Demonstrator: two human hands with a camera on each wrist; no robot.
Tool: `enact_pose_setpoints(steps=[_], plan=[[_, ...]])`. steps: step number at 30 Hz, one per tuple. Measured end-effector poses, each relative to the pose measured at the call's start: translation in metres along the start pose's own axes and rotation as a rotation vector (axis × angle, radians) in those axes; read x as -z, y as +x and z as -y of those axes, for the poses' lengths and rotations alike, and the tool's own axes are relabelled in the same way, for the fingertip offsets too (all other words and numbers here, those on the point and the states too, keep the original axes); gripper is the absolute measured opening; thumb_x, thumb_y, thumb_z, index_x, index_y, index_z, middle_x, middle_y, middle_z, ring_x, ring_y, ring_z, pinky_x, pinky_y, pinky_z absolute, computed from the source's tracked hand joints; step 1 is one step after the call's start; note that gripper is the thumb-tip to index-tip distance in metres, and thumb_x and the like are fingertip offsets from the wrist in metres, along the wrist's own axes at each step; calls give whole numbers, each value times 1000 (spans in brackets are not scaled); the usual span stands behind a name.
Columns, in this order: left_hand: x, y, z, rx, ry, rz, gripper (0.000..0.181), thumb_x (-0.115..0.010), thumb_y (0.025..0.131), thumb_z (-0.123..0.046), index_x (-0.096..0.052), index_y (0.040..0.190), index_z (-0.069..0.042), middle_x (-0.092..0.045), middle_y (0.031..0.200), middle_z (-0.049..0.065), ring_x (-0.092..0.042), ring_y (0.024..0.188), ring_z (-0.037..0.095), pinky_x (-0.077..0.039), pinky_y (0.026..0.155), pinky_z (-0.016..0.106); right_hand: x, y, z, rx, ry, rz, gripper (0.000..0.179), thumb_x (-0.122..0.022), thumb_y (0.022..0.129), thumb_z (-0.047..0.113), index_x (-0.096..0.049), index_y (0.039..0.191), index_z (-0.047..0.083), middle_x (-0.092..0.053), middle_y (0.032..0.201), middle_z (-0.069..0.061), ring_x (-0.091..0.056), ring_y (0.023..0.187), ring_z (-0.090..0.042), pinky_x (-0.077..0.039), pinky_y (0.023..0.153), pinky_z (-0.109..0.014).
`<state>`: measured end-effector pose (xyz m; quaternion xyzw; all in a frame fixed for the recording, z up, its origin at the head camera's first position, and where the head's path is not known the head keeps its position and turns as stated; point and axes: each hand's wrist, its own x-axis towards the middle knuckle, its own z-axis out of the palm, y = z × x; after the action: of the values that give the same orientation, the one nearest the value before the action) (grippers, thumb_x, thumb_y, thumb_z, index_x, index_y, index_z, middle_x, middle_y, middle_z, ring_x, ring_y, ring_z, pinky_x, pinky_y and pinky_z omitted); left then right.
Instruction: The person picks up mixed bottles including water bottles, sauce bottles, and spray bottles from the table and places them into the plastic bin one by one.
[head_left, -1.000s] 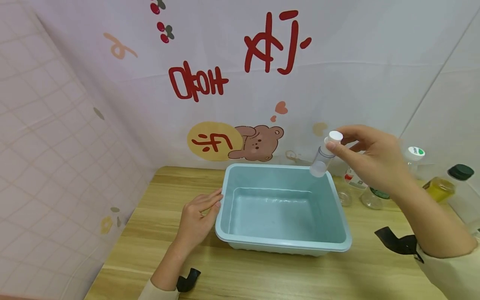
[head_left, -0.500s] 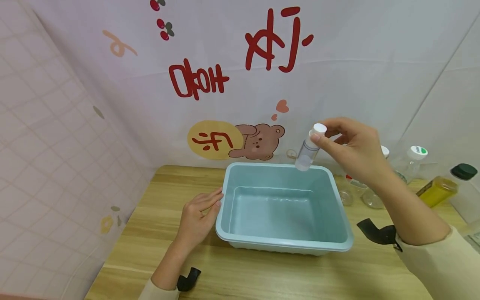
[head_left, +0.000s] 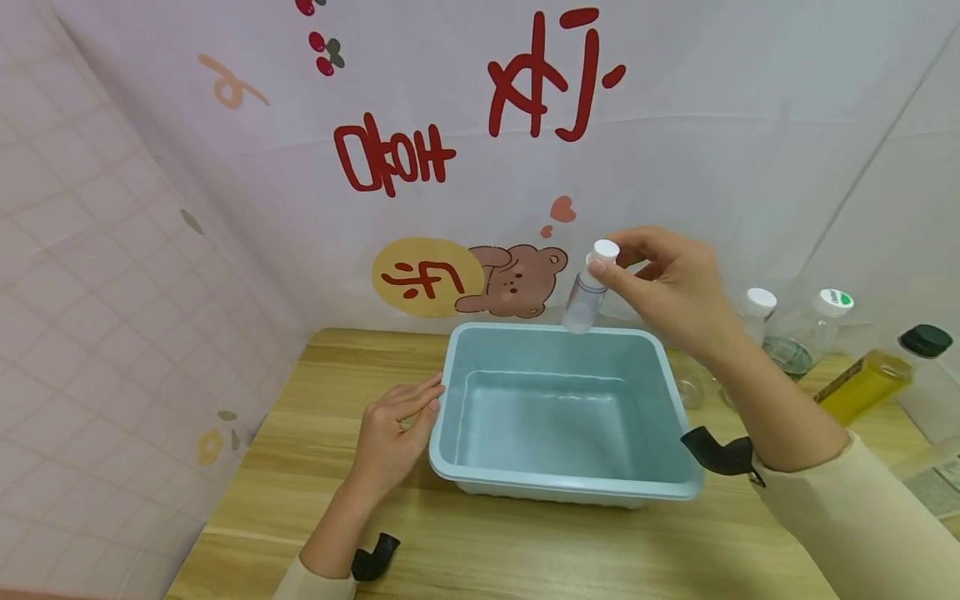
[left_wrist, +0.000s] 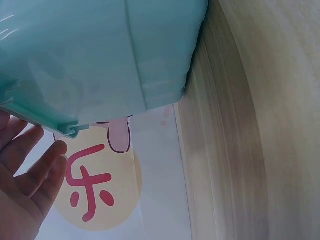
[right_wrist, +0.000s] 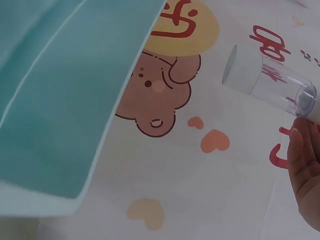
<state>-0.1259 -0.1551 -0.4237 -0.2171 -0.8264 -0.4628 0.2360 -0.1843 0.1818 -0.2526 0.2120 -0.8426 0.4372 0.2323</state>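
Note:
A small clear bottle (head_left: pixel 584 296) with a white cap hangs tilted over the basin's back rim. My right hand (head_left: pixel 671 287) pinches it at the cap end between thumb and fingers. In the right wrist view the bottle (right_wrist: pixel 277 82) shows a see-through body and a whitish base, and my hand (right_wrist: pixel 305 170) is partly cut off at the edge. The pale blue plastic basin (head_left: pixel 566 481) sits on the wooden table. My left hand (head_left: pixel 393 433) rests with nearly straight fingers against its left rim. The left wrist view shows those fingers (left_wrist: pixel 45 165) right at the rim's outer edge.
Right of the basin stand clear bottles with white caps (head_left: pixel 761 302) and a bottle of yellow liquid (head_left: pixel 873 383) with a dark cap, partly behind my right arm. A printed cloth wall (head_left: pixel 712 183) rises behind the wooden table (head_left: pixel 360 358).
My right hand has carried the small bottle leftward from the basin's back right corner along its back rim, and slightly upward. The left hand has stayed at the left rim.

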Motion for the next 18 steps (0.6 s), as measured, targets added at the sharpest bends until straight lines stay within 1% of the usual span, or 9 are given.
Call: enact_pose_setpoints(steps=[4,7,12,16,18], plan=[[-1,0,1,-18,-6,-3,25,-72,94,1,-78,118,1,-72,129,12,-71,113,28,-61,89,48,-9,3,0,-22,21,27,22,-80,94,17,-78,114,7,-74,94,-2,-66,83,-9,-53,71,-17],[-2,0,1,-35,-7,-8,25,-72,94,2,-78,118,2,-72,128,13,-71,112,28,-62,87,48,-15,5,0,-35,36,42,23,-80,95,19,-78,115,8,-74,94,-4,-66,83,-11,-54,71,-18],[-2,0,2,-47,-6,-16,24,-72,93,3,-78,117,3,-73,127,14,-72,110,28,-63,85,46,-28,10,-2,-13,54,68,22,-80,95,19,-78,114,8,-75,95,-3,-66,82,-13,-55,70,-20],[0,-1,2,-38,-4,-14,25,-72,93,2,-78,118,2,-72,129,11,-72,110,27,-63,85,44,-42,12,-6,-11,83,123,22,-80,95,18,-77,113,6,-75,95,-4,-64,86,-15,-55,70,-24],[0,-1,2,-30,-1,-12,25,-72,94,2,-78,118,1,-72,130,8,-72,111,26,-63,86,43,-49,12,-7,-30,99,162,22,-80,95,19,-77,113,7,-74,95,-3,-63,88,-15,-55,71,-26]])
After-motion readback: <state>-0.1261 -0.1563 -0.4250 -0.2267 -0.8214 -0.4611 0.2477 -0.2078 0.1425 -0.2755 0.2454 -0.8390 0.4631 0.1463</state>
